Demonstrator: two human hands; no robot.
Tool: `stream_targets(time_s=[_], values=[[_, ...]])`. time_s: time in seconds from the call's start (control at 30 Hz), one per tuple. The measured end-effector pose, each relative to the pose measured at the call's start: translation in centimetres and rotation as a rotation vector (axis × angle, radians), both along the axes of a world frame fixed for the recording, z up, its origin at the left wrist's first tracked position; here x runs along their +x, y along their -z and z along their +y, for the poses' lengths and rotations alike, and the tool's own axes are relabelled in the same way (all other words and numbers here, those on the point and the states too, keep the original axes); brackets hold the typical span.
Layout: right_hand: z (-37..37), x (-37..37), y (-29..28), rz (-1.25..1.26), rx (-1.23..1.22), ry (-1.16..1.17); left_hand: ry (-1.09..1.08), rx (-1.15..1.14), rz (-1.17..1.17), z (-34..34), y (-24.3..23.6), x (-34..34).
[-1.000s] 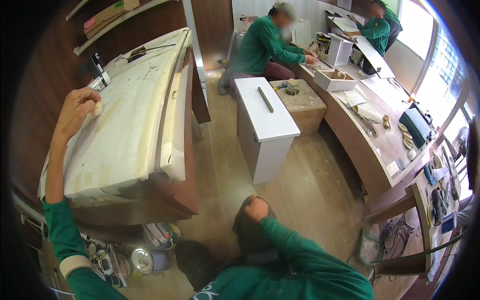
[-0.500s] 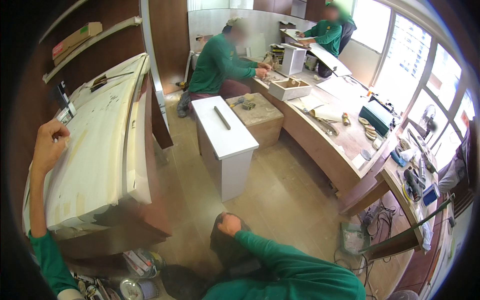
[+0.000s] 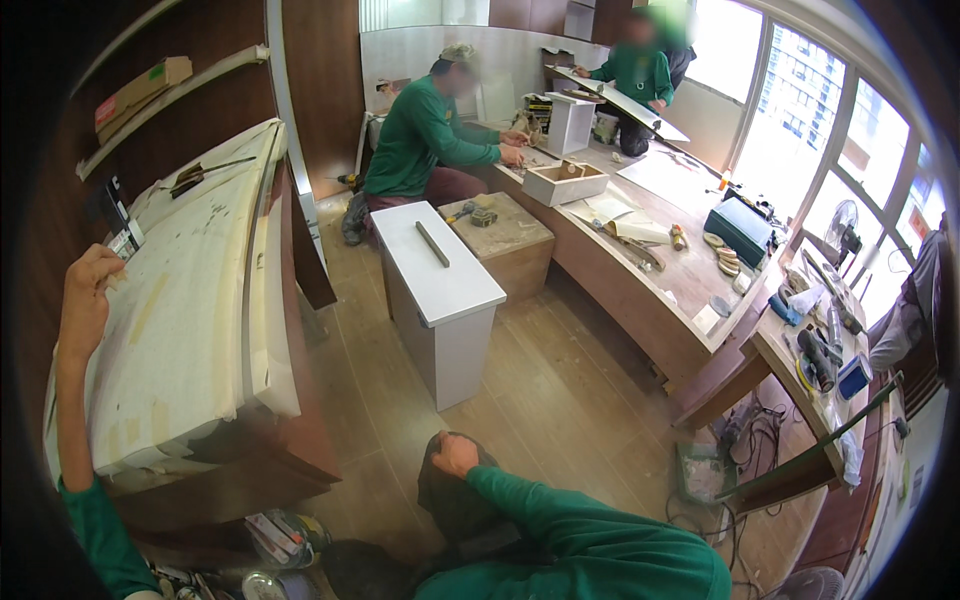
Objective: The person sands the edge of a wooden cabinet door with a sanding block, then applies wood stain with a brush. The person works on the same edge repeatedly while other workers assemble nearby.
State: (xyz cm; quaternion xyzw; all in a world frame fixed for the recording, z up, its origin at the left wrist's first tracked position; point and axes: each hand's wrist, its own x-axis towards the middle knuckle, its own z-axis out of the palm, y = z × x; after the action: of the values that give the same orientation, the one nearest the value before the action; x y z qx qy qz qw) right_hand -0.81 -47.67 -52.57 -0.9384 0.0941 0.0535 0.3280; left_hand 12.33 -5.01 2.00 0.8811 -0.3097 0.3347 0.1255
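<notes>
Worktop [image 3: 190, 330], left hand [image 3: 88, 292] lower in view

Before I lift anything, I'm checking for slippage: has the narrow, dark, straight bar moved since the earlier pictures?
No: the bar keeps its place on top of the white box-shaped cabinet.

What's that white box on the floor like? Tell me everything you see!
The white box stands upright on the wood-look floor: narrow, smooth and flat-panelled, with a bright white top and greyer-looking end. A grey bar lies on top. A low wooden block sits close behind; I can't tell whether they touch.
</notes>
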Motion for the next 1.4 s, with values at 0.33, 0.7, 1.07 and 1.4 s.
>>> stream_targets(time_s=[0.33,0.7,1.07,1.4], values=[[-0.5,-0.1,1.3,-0.006,0.009,0.01,-0.057,-0.063,0.032,-2.6,0.4,-1.6],[-0.5,0.4,1.3,0.011,0.011,-0.015,-0.092,-0.209,0.137,-4.1,-0.8,-3.4],[-1.3,0.2,1.5,0.009,-0.03,-0.053,0.029,0.012,-0.159,-3.4,0.6,-2.7],[-2.0,-0.1,-4.6,-0.063,0.465,0.117,0.162,-0.083,-0.001,-4.2,0.9,-2.8]])
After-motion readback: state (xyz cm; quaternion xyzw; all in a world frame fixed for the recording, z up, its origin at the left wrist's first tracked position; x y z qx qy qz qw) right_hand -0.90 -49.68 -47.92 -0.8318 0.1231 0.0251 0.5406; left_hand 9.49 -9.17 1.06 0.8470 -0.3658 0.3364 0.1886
